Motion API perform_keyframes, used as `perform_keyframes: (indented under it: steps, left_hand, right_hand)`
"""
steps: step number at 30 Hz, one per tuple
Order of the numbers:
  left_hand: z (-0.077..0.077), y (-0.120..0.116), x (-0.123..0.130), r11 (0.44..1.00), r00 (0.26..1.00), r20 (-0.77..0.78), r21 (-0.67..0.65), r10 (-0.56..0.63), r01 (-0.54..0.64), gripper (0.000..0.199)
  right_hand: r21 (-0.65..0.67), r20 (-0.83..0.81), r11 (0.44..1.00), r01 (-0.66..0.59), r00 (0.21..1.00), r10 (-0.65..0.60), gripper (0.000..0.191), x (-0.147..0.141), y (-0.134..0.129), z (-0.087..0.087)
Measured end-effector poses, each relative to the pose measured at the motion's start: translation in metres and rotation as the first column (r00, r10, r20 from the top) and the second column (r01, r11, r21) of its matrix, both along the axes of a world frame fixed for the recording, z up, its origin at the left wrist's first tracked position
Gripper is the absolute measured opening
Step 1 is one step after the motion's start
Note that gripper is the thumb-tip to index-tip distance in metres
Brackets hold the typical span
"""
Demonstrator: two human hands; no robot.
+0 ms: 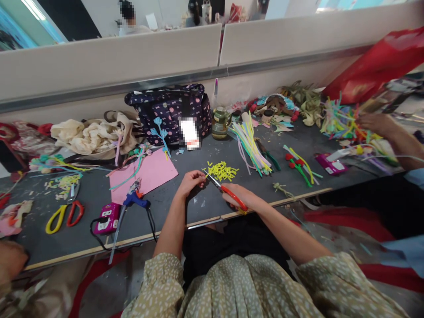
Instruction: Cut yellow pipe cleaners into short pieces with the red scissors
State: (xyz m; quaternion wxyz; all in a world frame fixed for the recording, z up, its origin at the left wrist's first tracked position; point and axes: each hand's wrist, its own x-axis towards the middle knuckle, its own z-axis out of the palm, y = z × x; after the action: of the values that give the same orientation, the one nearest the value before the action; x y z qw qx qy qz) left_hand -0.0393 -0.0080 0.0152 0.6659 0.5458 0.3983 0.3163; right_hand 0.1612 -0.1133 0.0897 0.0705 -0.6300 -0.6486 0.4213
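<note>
My right hand (240, 195) grips the handles of red and yellow scissors (233, 196), their blades pointing up and left toward my other hand. In a pinch just beyond the blade tips is my left hand (194, 182); what its fingers hold is too small to make out surely. Right behind the blades lies a pile of short yellow-green cut pieces (222, 171) on the dark table (212, 150). To the right of the pile rests a bundle of long pastel pipe cleaners (253, 148).
A blue glue gun (135, 196) leans by a purple box (107, 218) and pink paper (145, 174) at left, near a second pair of scissors (68, 212). A patterned bag (168, 110) and a glass jar (220, 123) stand behind. At right, a co-worker's hand (372, 123) touches colourful pipe cleaners.
</note>
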Motion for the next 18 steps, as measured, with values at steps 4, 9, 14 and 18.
perform_keyframes:
  steps: [4, 9, 14, 18]
  left_hand:
    - [-0.002, 0.001, 0.001, 1.0, 1.0, -0.009, 0.006, -0.014, 0.014, 0.034]
    - [-0.003, 0.001, 0.002, 1.0, 0.999, -0.042, 0.012, -0.024, 0.024, 0.034]
    - [-0.003, 0.001, 0.003, 1.0, 0.998, -0.053, 0.006, -0.029, 0.029, 0.032]
    - [-0.003, 0.002, 0.003, 0.999, 0.998, -0.057, 0.008, -0.033, 0.033, 0.032]
  right_hand:
    - [-0.012, 0.016, 1.0, 0.003, 1.0, -0.003, 0.012, 0.0, 0.001, 0.001]
    - [-0.039, 0.034, 0.999, 0.03, 0.999, -0.028, 0.015, 0.0, 0.001, -0.002]
    - [-0.058, -0.039, 0.998, 0.032, 0.999, -0.034, 0.017, 0.005, 0.002, -0.011]
    - [-0.053, -0.048, 0.998, 0.038, 0.998, -0.04, 0.017, 0.005, 0.001, -0.01]
